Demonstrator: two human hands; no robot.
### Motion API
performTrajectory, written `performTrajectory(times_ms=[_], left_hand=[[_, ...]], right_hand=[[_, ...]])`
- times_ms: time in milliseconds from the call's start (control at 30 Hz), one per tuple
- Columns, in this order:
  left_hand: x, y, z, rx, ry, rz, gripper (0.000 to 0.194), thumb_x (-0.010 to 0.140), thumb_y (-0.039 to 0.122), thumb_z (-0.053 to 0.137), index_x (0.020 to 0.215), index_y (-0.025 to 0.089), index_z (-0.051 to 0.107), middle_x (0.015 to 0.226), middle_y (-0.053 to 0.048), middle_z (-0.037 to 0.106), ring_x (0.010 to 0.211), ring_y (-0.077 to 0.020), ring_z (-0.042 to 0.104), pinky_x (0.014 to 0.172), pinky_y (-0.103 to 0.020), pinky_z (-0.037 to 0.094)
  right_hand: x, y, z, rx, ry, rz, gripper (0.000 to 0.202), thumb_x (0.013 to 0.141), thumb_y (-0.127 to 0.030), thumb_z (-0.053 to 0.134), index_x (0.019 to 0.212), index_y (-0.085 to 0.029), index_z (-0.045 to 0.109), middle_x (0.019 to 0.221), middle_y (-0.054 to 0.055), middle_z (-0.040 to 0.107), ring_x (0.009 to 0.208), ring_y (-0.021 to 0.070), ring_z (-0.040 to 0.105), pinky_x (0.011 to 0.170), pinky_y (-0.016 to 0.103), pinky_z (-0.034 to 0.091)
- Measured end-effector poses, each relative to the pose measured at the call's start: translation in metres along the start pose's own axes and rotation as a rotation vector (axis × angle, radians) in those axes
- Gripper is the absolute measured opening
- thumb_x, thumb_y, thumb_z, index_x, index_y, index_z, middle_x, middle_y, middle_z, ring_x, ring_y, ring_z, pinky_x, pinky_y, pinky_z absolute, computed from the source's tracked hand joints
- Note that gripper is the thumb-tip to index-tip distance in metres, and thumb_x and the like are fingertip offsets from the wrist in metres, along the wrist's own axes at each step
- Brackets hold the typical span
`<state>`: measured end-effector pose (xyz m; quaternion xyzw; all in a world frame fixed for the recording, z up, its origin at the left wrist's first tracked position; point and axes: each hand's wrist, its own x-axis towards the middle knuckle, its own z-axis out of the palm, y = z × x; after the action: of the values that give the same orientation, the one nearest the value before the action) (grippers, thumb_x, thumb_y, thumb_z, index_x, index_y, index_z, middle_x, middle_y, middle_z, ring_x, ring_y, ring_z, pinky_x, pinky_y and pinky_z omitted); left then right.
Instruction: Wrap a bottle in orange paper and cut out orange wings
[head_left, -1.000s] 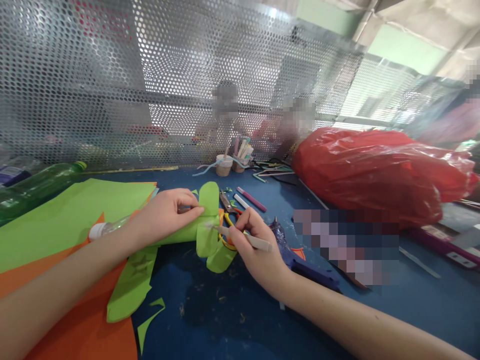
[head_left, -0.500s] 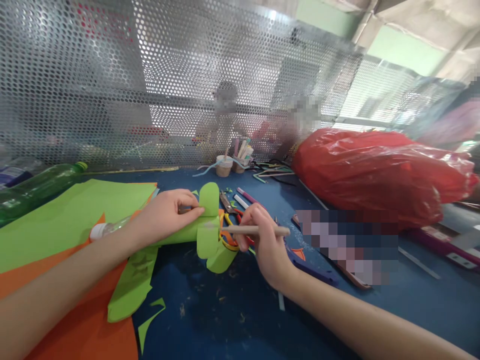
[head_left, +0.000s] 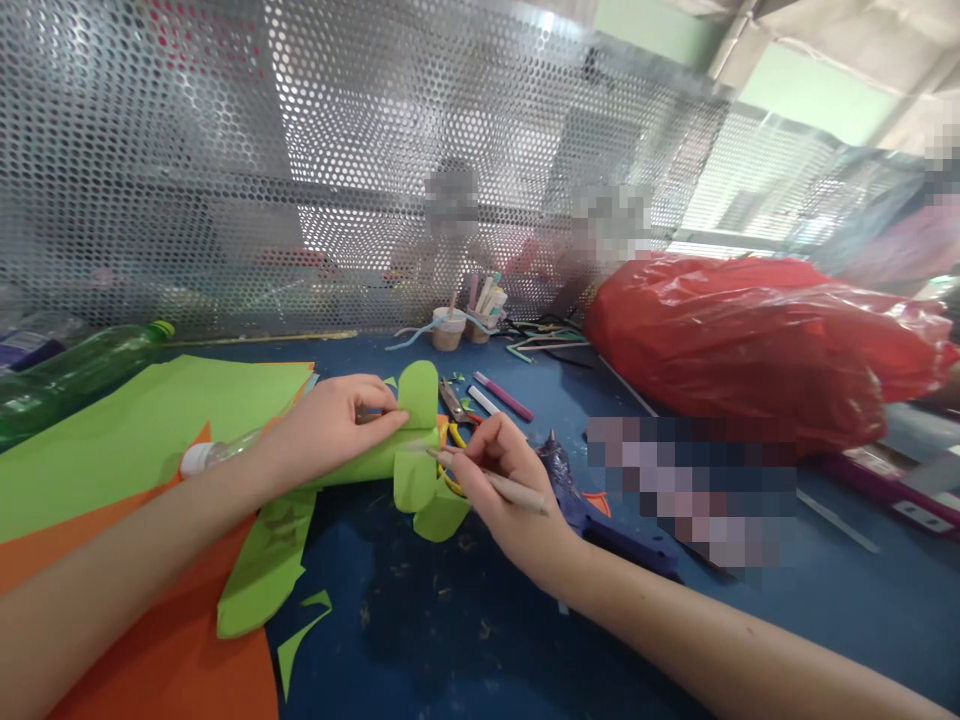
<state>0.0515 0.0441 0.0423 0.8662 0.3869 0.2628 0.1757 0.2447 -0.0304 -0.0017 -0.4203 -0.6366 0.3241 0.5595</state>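
A model plane [head_left: 360,466] covered in light green paper lies across the middle, with rounded tail pieces [head_left: 418,395] at its right end and a wing [head_left: 270,560] toward me. My left hand [head_left: 345,425] is closed on its body near the tail, thumb against the upper tail piece. In my right hand [head_left: 510,490] is a pale pencil-like stick [head_left: 517,494], pinched between thumb and fingers. Its thin tip is at the tail's middle; whether it touches I cannot tell. Yellow-and-red-handled scissors [head_left: 454,405] lie behind, partly hidden by the tail and my right hand.
Green sheets [head_left: 225,385] and orange paper [head_left: 217,650] lie left, near a green bottle [head_left: 82,375]. A blue glue gun [head_left: 600,520] lies beyond my right wrist. Markers [head_left: 506,396], a cup [head_left: 448,330] and a red plastic bag [head_left: 750,350] are farther back, before a perforated metal screen [head_left: 337,180].
My right hand has turned and moved slightly left, so the stick now slants down toward my palm with its tip closer to the tail's middle. My left hand and the plane have hardly moved.
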Motion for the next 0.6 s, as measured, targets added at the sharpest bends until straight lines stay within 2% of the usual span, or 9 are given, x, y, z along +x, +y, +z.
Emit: performTrajectory(times_ms=[200,600], left_hand=[[0.0007,0.0005,0.0001,0.003,-0.004,-0.006,0.029,0.087,0.037,0.053,0.070,0.019,0.068,0.079,0.000,0.062,0.072,-0.0153,0.057,0.067,-0.028,0.040],[0.0005,-0.0015,0.0009,-0.006,-0.004,0.003,0.029,0.087,0.038,0.054,0.071,0.019,0.067,0.079,0.001,0.061,0.072,-0.0150,0.057,0.068,-0.028,0.041]], right_hand=[[0.0020,0.0043,0.0004,-0.032,0.035,-0.017,0.023,0.084,-0.017,0.057,0.072,-0.023,0.038,0.061,-0.010,0.037,0.050,0.0077,0.035,0.047,0.021,0.028],[0.0030,0.0049,0.0005,-0.004,-0.012,0.017,0.024,0.087,-0.023,0.057,0.072,-0.024,0.038,0.060,-0.010,0.037,0.049,0.0084,0.033,0.045,0.022,0.026]])
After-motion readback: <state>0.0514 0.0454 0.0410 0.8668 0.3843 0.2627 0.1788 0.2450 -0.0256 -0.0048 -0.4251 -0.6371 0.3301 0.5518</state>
